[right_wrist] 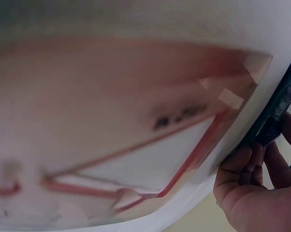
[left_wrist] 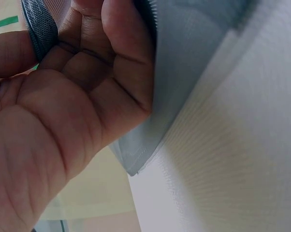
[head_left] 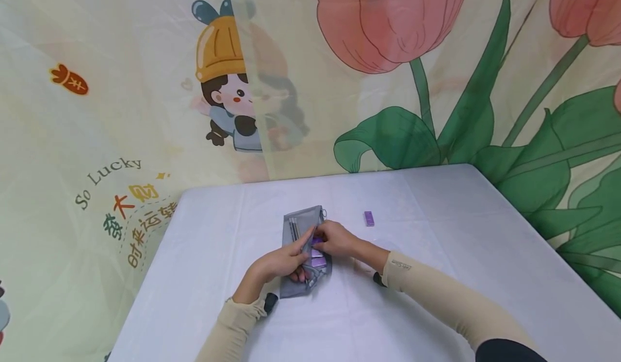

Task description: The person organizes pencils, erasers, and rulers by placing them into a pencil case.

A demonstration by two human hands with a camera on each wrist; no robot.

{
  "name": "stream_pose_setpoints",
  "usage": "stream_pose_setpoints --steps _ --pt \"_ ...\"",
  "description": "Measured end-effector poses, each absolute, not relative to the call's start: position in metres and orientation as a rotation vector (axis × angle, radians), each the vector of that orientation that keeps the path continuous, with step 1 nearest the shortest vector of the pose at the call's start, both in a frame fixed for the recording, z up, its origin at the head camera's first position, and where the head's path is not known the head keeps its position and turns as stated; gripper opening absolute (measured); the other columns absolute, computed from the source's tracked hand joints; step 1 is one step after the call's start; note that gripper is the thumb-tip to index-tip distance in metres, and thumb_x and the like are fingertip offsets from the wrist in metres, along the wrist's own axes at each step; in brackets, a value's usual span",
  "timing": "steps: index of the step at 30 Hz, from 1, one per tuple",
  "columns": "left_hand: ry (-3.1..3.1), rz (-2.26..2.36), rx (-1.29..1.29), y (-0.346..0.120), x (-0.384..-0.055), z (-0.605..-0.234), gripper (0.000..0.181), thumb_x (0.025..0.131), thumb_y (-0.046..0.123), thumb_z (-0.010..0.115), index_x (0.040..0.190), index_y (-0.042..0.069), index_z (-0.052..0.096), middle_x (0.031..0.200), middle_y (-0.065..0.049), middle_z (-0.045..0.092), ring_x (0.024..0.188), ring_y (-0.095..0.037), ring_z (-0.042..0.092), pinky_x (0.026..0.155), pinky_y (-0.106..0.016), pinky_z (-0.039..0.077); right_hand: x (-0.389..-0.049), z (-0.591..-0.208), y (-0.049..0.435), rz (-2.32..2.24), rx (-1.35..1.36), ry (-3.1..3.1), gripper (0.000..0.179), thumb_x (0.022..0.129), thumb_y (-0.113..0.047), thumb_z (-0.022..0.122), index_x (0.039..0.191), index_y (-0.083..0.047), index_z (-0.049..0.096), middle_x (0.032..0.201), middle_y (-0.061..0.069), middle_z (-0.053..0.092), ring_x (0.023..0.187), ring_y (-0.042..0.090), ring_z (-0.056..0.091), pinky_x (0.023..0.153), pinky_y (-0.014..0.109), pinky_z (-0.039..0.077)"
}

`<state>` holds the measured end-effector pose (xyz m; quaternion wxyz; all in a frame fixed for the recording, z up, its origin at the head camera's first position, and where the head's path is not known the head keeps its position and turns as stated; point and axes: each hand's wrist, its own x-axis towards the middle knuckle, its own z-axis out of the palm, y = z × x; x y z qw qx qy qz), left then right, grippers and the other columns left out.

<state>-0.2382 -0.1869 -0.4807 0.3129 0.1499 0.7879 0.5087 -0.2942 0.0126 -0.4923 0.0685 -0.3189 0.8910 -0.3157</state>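
A grey mesh zip pouch [head_left: 293, 289] lies on the white table, with slim grey sticks [head_left: 293, 227] showing inside its left part. My left hand [head_left: 281, 262] grips the pouch by its opening edge; in the left wrist view the fingers curl round the mesh. At the opening, my right hand [head_left: 338, 238] pinches what looks like a small purple block, mostly hidden by the fingers. Just below those fingertips, purple blocks [head_left: 317, 262] show in the pouch. In the right wrist view, the pinched piece is dark beside the zip [right_wrist: 286, 79].
Another purple block [head_left: 369, 218] lies on the table beyond the right hand. A clear triangular piece with red edges [right_wrist: 184, 166], like a set square, lies under the right forearm. A printed cloth [head_left: 301, 82] hangs behind the table.
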Motion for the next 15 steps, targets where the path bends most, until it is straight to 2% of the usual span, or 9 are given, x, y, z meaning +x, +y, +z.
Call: stream_pose_setpoints --steps 8,11,15 --pt "2.088 1.337 0.396 -0.1864 -0.2387 -0.481 0.069 0.107 0.013 0.037 0.158 0.04 -0.002 0.076 -0.011 0.066 0.066 -0.019 0.063 0.063 -0.035 0.052 -0.2936 -0.4939 0.0088 -0.98 -0.898 2.65 0.012 0.087 -0.008 0.071 0.097 -0.001 0.072 0.084 0.003 0.068 0.076 0.011 0.059 0.072 0.025 0.05" --pt "2.092 1.333 0.394 -0.1864 -0.2387 -0.4808 0.069 0.107 0.013 0.037 0.158 0.04 -0.001 0.075 -0.011 0.066 0.066 -0.019 0.063 0.063 -0.035 0.052 -0.2933 -0.4924 0.0105 -0.981 -0.904 2.631 0.013 0.088 -0.006 0.068 0.099 -0.001 0.072 0.083 0.004 0.068 0.075 0.011 0.059 0.071 0.027 0.05" --pt "2.09 1.336 0.394 -0.1857 -0.2383 -0.4809 0.069 0.107 0.013 0.037 0.158 0.04 -0.001 0.075 -0.012 0.065 0.066 -0.019 0.063 0.062 -0.034 0.051 -0.2929 -0.4896 0.0158 -0.967 -0.948 2.615 0.019 0.089 -0.006 0.064 0.106 -0.002 0.072 0.093 0.006 0.071 0.084 0.014 0.063 0.079 0.031 0.052"
